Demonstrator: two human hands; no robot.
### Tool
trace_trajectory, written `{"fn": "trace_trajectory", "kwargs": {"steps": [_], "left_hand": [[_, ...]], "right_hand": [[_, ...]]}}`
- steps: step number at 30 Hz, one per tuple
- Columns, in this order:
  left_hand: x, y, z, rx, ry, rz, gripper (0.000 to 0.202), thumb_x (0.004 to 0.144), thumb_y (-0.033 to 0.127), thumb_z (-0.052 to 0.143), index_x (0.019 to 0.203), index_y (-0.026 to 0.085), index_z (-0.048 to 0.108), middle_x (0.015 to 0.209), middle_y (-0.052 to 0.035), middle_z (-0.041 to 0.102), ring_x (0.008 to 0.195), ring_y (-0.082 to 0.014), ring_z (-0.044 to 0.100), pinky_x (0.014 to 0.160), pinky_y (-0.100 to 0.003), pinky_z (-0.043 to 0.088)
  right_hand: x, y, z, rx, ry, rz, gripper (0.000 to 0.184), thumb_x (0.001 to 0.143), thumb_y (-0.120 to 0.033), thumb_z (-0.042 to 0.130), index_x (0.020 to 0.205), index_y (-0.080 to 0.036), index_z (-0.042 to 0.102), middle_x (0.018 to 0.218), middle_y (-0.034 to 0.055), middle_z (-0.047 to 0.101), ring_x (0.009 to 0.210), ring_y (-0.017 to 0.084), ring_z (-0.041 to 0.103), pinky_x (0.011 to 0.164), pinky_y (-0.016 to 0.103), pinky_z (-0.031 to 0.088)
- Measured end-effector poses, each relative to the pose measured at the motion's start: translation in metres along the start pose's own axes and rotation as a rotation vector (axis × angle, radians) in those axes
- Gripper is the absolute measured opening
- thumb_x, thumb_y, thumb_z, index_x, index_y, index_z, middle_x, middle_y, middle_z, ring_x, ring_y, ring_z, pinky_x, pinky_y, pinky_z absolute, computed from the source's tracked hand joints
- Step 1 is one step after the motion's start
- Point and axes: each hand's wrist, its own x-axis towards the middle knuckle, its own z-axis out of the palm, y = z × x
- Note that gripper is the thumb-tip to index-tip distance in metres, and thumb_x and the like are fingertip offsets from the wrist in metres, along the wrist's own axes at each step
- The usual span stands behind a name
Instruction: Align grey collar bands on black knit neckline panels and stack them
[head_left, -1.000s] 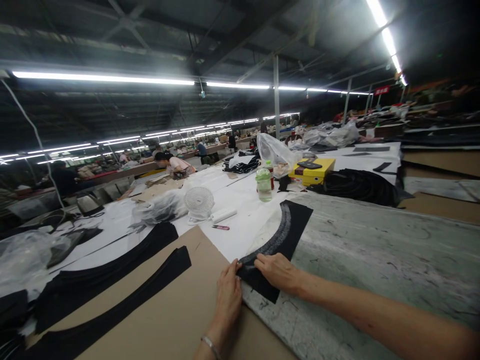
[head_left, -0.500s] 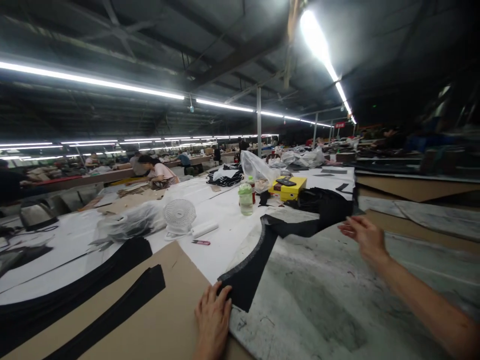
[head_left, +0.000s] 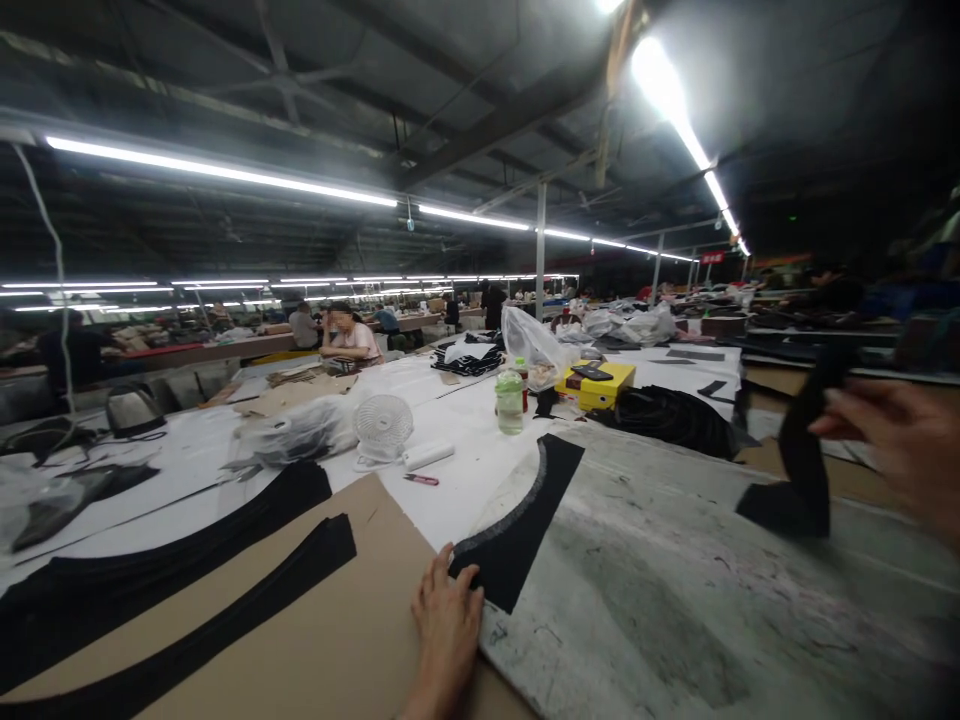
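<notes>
My left hand (head_left: 444, 620) lies with fingers spread at the lower left corner of a curved black fabric piece (head_left: 517, 545). That piece rests flat on a worn grey board (head_left: 637, 580), a fuzzy grey band along its curved edge. At the right, my right hand (head_left: 896, 430), blurred, pinches another black fabric piece (head_left: 801, 475), which hangs bent above the board. Beyond the board sits a heap of black fabric pieces (head_left: 671, 422). Left of my left hand, a black strip (head_left: 300, 575) and a longer dark stack (head_left: 195, 550) lie by brown cardboard (head_left: 352, 620).
A white fan (head_left: 382, 428), red-handled thread snips (head_left: 421, 480), a green-lidded bottle (head_left: 510, 402) and a yellow box (head_left: 600, 385) stand or lie on the white table. Plastic bags and a kettle (head_left: 133, 412) are farther left. A person (head_left: 356, 340) sits in the background.
My right hand has moved right and toward me, and a black fabric piece now hangs from it. My left hand stays at the flat piece's corner. The view has shifted slightly left.
</notes>
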Motion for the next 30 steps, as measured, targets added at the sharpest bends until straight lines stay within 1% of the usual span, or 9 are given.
{"fn": "trace_trajectory", "kwargs": {"steps": [3, 8, 13, 16, 18, 21, 23, 27, 30], "left_hand": [[-0.005, 0.006, -0.018, -0.360, 0.059, -0.038, 0.027, 0.082, 0.029, 0.054, 0.103, 0.021, 0.069, 0.144, -0.0136, 0.042, 0.136, -0.0361, 0.032, 0.107, -0.057, 0.026], [-0.023, 0.006, -0.066, -0.704, -0.011, 0.018, 0.053, 0.082, 0.058, 0.050, 0.112, 0.016, 0.059, 0.111, -0.0125, 0.067, 0.109, -0.0257, 0.061, 0.096, -0.038, 0.046], [-0.067, -0.016, -0.129, -0.827, -0.001, -0.028, 0.067, 0.070, 0.057, 0.070, 0.121, 0.017, 0.053, 0.129, -0.0151, 0.057, 0.124, -0.0297, 0.050, 0.102, -0.040, 0.041], [-0.100, -0.029, -0.165, -0.685, 0.161, -0.031, 0.069, 0.065, 0.041, 0.076, 0.126, 0.023, 0.051, 0.136, -0.0089, 0.052, 0.129, -0.0287, 0.044, 0.108, -0.042, 0.033], [-0.120, -0.037, -0.183, -0.630, 0.198, -0.044, 0.053, 0.066, 0.033, 0.074, 0.116, 0.023, 0.058, 0.123, -0.0058, 0.061, 0.120, -0.0271, 0.051, 0.105, -0.040, 0.036], [-0.143, -0.051, -0.197, -0.720, 0.138, -0.127, 0.021, 0.068, 0.034, 0.071, 0.079, 0.018, 0.063, 0.080, -0.0022, 0.067, 0.083, -0.0207, 0.062, 0.078, -0.031, 0.047], [-0.156, -0.061, -0.201, -0.843, 0.108, -0.215, 0.025, 0.067, 0.038, 0.072, 0.069, 0.017, 0.059, 0.066, 0.0004, 0.062, 0.068, -0.0164, 0.059, 0.065, -0.026, 0.045], [-0.186, -0.083, -0.206, -1.100, 0.103, -0.415, 0.037, 0.065, 0.040, 0.076, 0.088, 0.015, 0.064, 0.079, -0.0025, 0.070, 0.072, -0.0179, 0.064, 0.070, -0.027, 0.049], [-0.219, -0.108, -0.212, -1.167, 0.204, -0.583, 0.042, 0.062, 0.038, 0.079, 0.093, 0.014, 0.066, 0.084, -0.0049, 0.073, 0.078, -0.0216, 0.068, 0.078, -0.032, 0.052]], "right_hand": [[-0.040, -0.056, 0.034, 0.135, -0.363, -0.196, 0.038, 0.082, -0.058, 0.057, 0.094, -0.023, 0.061, 0.063, 0.0020, 0.058, 0.057, 0.017, 0.055, 0.058, 0.032, 0.045], [-0.140, -0.154, 0.083, 0.278, -0.887, -0.450, 0.026, 0.091, -0.044, 0.051, 0.087, -0.021, 0.064, 0.081, 0.0028, 0.062, 0.070, 0.016, 0.057, 0.065, 0.028, 0.046], [-0.235, -0.218, 0.108, 0.443, -1.186, -0.598, 0.021, 0.093, -0.033, 0.049, 0.085, -0.021, 0.064, 0.084, 0.0035, 0.059, 0.075, 0.015, 0.056, 0.069, 0.026, 0.045], [-0.273, -0.245, 0.118, 0.545, -1.264, -0.670, 0.017, 0.093, -0.030, 0.051, 0.087, -0.022, 0.064, 0.093, 0.0054, 0.060, 0.087, 0.018, 0.056, 0.079, 0.030, 0.045], [-0.290, -0.262, 0.124, 0.619, -1.297, -0.684, 0.015, 0.093, -0.029, 0.050, 0.089, -0.022, 0.062, 0.096, 0.0056, 0.061, 0.090, 0.018, 0.056, 0.083, 0.031, 0.044], [-0.311, -0.285, 0.127, 0.677, -1.384, -0.657, 0.011, 0.093, -0.027, 0.050, 0.093, -0.022, 0.060, 0.092, 0.0028, 0.062, 0.085, 0.016, 0.058, 0.080, 0.029, 0.044], [-0.326, -0.299, 0.128, 0.687, -1.480, -0.611, 0.011, 0.091, -0.025, 0.051, 0.099, -0.024, 0.059, 0.090, 0.0006, 0.064, 0.082, 0.015, 0.059, 0.078, 0.027, 0.045], [-0.359, -0.312, 0.131, 0.672, -1.694, -0.543, 0.050, 0.085, -0.023, 0.057, 0.133, -0.030, 0.042, 0.107, 0.0009, 0.064, 0.077, 0.013, 0.060, 0.079, 0.028, 0.047], [-0.380, -0.301, 0.133, 0.537, -1.778, -0.633, 0.068, 0.084, -0.027, 0.060, 0.145, -0.030, 0.030, 0.122, 0.0059, 0.059, 0.098, 0.019, 0.059, 0.094, 0.037, 0.043]]}}
